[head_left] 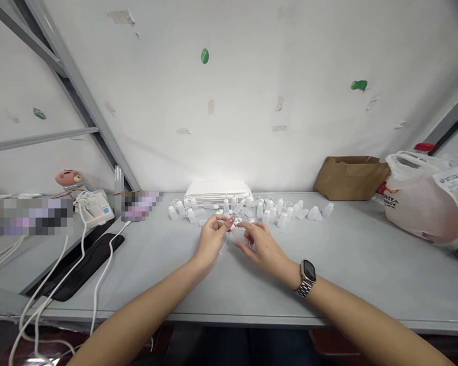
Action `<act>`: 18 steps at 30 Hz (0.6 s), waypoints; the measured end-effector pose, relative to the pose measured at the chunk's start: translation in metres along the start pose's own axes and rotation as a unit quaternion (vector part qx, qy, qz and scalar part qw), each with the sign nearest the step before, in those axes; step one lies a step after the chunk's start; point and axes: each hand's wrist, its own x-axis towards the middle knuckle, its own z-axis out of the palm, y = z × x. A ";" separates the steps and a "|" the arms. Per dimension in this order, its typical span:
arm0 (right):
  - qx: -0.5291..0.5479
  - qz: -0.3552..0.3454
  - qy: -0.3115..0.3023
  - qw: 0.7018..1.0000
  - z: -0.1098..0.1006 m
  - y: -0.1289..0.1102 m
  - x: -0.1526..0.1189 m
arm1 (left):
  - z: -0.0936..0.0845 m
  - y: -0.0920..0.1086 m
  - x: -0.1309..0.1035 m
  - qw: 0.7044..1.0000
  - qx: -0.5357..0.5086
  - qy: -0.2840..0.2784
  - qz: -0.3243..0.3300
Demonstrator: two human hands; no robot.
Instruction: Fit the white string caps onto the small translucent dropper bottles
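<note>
Both hands meet over the middle of the grey table. My left hand (213, 235) pinches a small white part near its fingertips, too small to make out fully; a thin white strand hangs below. My right hand (260, 243) has its index finger reaching to that part, while its thumb is apart from the other fingers. Just beyond the hands are several small translucent white bottles (282, 220), some upright and some lying down, with small white caps among them. A stack of white sheets or flat boxes (218, 190) lies behind them against the wall.
On the right stand a brown paper bag (349, 178) and a filled white plastic bag (420, 203). At left are a white power strip (98, 207), white cables (109, 259), a black flat case (86, 267) and a pink plush toy (67, 177). The table's front edge (252, 318) runs below the forearms.
</note>
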 end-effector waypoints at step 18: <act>-0.018 -0.020 -0.013 1.000 0.001 -0.001 -0.001 | -0.002 0.003 0.002 0.999 -0.002 -0.019 -0.041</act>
